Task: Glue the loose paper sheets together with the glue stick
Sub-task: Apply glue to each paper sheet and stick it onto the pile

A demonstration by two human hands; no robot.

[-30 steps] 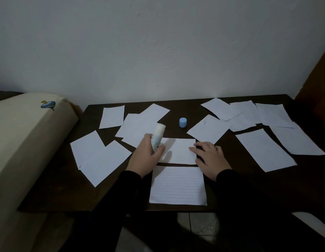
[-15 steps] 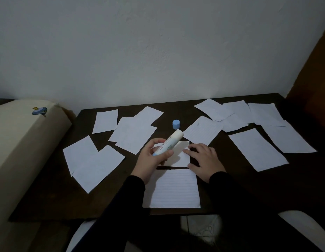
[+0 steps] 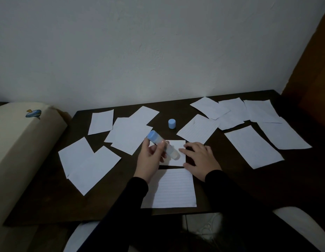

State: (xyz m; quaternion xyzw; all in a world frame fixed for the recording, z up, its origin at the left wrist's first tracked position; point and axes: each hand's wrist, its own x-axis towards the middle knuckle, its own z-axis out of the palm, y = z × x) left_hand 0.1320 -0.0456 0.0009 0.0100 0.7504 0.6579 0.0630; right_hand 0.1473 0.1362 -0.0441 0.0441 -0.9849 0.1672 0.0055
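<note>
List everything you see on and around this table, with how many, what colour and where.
table: one, dark brown, against wall
paper sheets: about fourteen, white, scattered over table
cap: one, blue, upright at table centre rear
glue stick: one, white with blue end, tilted over small centre sheet
cushion: one, cream, left of table
left hand: holds glue stick
right hand: flat at the centre sheet's right edge

Dark table (image 3: 221, 188) bears scattered paper sheets (image 3: 252, 146) and blue cap (image 3: 172, 123).
</note>
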